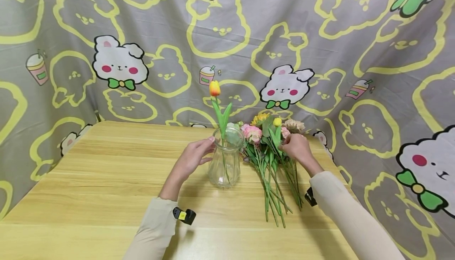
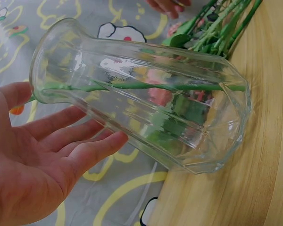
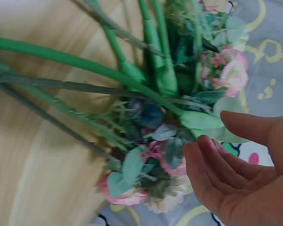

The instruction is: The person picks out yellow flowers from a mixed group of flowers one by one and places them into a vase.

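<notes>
A ribbed clear glass vase [image 1: 224, 169] stands upright on the table, holding one orange-and-yellow tulip [image 1: 215, 89] with its green stem [image 2: 146, 86] inside the glass. My left hand [image 1: 194, 155] is at the vase's left side, its fingers loosely extended against or very near the glass below the rim. To the right, my right hand [image 1: 298, 147] pinches a yellow tulip [image 1: 277, 122] by its green leaves [image 3: 203, 123], between thumb and fingertips. Under it lies a bunch of artificial flowers, with a pink flower [image 1: 253, 133] and a sunflower [image 1: 260, 118] among them.
Loose green stems [image 1: 275, 200] point toward the near side of the wooden table [image 1: 117, 181]. A cream flower [image 1: 294, 125] lies at the bunch's far right. A patterned grey curtain [image 1: 170, 27] hangs behind the table and along both sides.
</notes>
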Motion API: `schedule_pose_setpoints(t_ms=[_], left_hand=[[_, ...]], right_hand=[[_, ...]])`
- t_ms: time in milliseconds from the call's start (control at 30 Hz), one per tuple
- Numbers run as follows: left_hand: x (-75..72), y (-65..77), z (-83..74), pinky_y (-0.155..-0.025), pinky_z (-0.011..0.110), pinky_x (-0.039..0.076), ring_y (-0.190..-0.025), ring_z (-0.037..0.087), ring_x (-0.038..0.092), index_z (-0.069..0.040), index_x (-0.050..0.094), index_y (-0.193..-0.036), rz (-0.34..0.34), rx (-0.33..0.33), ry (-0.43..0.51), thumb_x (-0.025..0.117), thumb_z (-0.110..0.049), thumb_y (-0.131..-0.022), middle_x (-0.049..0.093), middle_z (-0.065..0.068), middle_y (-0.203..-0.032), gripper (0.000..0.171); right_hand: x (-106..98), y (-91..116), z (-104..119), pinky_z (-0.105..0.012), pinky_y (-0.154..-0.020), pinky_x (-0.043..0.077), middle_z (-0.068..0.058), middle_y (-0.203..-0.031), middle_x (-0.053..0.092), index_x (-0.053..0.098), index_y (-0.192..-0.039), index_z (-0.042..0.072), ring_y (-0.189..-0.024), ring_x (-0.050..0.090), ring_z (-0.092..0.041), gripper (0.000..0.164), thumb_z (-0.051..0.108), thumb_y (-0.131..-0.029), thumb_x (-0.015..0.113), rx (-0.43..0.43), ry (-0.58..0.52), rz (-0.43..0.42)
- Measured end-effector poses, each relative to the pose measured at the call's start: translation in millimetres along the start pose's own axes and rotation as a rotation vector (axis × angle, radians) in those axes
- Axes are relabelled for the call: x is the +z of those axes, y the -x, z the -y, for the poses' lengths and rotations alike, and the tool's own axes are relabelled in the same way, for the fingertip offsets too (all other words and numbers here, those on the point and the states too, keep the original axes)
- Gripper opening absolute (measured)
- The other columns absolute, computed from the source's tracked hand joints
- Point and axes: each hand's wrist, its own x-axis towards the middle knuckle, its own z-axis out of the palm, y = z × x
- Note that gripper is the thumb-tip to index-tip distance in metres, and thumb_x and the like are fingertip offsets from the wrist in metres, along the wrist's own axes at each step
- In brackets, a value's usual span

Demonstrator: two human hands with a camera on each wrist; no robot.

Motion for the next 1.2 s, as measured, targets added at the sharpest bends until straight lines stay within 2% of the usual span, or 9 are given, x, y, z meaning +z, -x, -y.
schedule_pose_setpoints(t_ms=[133, 367, 433, 533, 633, 700, 833, 1067, 1200], left_hand=[[-0.8, 0.6, 0.1, -0.107, 0.045, 0.054, -0.137, 0.036, 0.053, 0.000, 0.059, -0.139, 0.000, -0.001, 0.002, 0.048, -0.052, -0.105, 0.056, 0.024, -0.144, 0.062], [-1.1, -0.1, 0.2, -0.106, 0.043, 0.054, -0.137, 0.035, 0.053, -0.002, 0.059, -0.139, -0.001, -0.011, 0.002, 0.049, -0.052, -0.104, 0.055, 0.023, -0.146, 0.062], [-1.2, -0.1, 0.3, -0.106, 0.043, 0.054, -0.137, 0.036, 0.053, -0.001, 0.059, -0.139, 0.000, -0.007, 0.000, 0.049, -0.052, -0.104, 0.054, 0.024, -0.146, 0.063], [-1.2, 0.5, -0.6, -0.105, 0.042, 0.055, -0.137, 0.035, 0.054, -0.001, 0.058, -0.140, -0.004, -0.010, 0.001, 0.050, -0.053, -0.104, 0.055, 0.023, -0.146, 0.064], [-1.2, 0.4, -0.8, -0.105, 0.042, 0.055, -0.137, 0.034, 0.054, -0.001, 0.057, -0.141, -0.001, -0.013, 0.003, 0.050, -0.053, -0.104, 0.056, 0.021, -0.145, 0.065], [-1.4, 0.4, -0.8, -0.105, 0.042, 0.055, -0.137, 0.033, 0.054, 0.000, 0.057, -0.141, 0.001, -0.014, 0.006, 0.050, -0.053, -0.104, 0.056, 0.021, -0.145, 0.065], [-1.3, -0.1, -0.5, -0.105, 0.042, 0.055, -0.136, 0.034, 0.054, 0.000, 0.057, -0.141, 0.001, -0.008, 0.004, 0.050, -0.053, -0.104, 0.056, 0.021, -0.145, 0.065], [-0.8, 0.7, -1.6, -0.105, 0.042, 0.055, -0.136, 0.033, 0.054, 0.000, 0.058, -0.140, 0.001, -0.006, -0.002, 0.050, -0.053, -0.104, 0.056, 0.020, -0.145, 0.065], [-0.8, 0.3, -0.9, -0.105, 0.042, 0.055, -0.137, 0.035, 0.054, 0.001, 0.057, -0.140, 0.003, 0.001, -0.003, 0.049, -0.052, -0.105, 0.056, 0.022, -0.145, 0.064]], right_hand=[[6.5, 0.9, -9.3, -0.024, -0.048, 0.026, 0.008, -0.046, 0.025, 0.040, -0.053, 0.017, -0.045, 0.021, -0.009, 0.051, 0.017, -0.091, 0.075, -0.007, -0.007, 0.037], [15.8, 1.6, -18.9, -0.023, -0.047, 0.025, 0.008, -0.045, 0.026, 0.041, -0.049, 0.019, -0.044, 0.022, -0.008, 0.055, 0.027, -0.090, 0.077, 0.017, 0.011, 0.082], [17.5, 1.6, -20.4, -0.023, -0.048, 0.027, 0.007, -0.044, 0.031, 0.045, -0.049, 0.017, -0.043, 0.026, -0.009, 0.053, 0.028, -0.091, 0.077, 0.020, 0.010, 0.093], [19.4, 2.2, -22.7, -0.024, -0.049, 0.035, -0.002, -0.046, 0.051, 0.059, -0.054, 0.009, -0.043, 0.044, -0.014, 0.043, 0.024, -0.091, 0.076, 0.014, -0.008, 0.102], [21.4, 2.8, -25.3, -0.028, -0.055, 0.048, -0.013, -0.061, 0.068, 0.073, -0.071, 0.000, -0.055, 0.064, -0.024, 0.029, 0.019, -0.092, 0.075, 0.007, -0.027, 0.105], [22.8, 3.3, -26.5, -0.031, -0.059, 0.052, -0.016, -0.067, 0.070, 0.075, -0.079, -0.003, -0.060, 0.068, -0.029, 0.023, 0.017, -0.091, 0.076, 0.007, -0.042, 0.098], [24.4, 4.3, -28.6, -0.037, -0.064, 0.056, -0.017, -0.068, 0.070, 0.073, -0.077, -0.001, -0.065, 0.069, -0.033, 0.021, 0.015, -0.090, 0.076, 0.011, -0.056, 0.081], [24.7, 4.7, -28.5, -0.036, -0.064, 0.053, -0.016, -0.066, 0.069, 0.068, -0.072, 0.003, -0.055, 0.059, -0.017, 0.022, 0.012, -0.090, 0.075, 0.010, -0.057, 0.064], [24.5, 4.5, -28.0, -0.035, -0.064, 0.052, -0.017, -0.067, 0.069, 0.067, -0.072, 0.003, -0.056, 0.059, -0.017, 0.022, 0.013, -0.090, 0.075, 0.021, -0.063, 0.063]])
